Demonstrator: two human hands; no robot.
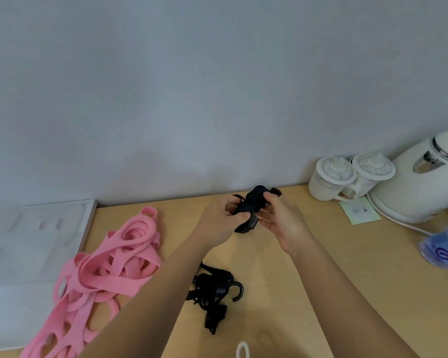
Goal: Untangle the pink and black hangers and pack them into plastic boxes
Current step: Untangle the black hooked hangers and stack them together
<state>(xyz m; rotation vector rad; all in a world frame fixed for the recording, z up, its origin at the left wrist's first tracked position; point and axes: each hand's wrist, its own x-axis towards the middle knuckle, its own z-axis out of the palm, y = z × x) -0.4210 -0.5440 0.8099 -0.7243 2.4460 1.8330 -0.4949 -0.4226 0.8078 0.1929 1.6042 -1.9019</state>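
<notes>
Pale box [49, 228]: lay far left, nearer the left hand [217, 220]. Pink hangers [106, 267]: tangled heap beside it. Loose black hangers [212, 293]: lay between the forearms. Black bundle [252, 206]: held aloft, left hand and right hand [282, 223] each curled round a side

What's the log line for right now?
left hand: grips bunched black strap hanger | right hand: grips it too | pink strap hangers: tangled on tan wooden table

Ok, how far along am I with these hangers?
Nothing looks packed: the plastic box shows no hangers. In hand: left hand and right hand grip a black hanger bundle. Left to do: the black pile and pink tangle on the table need untangling and boxing.
</notes>
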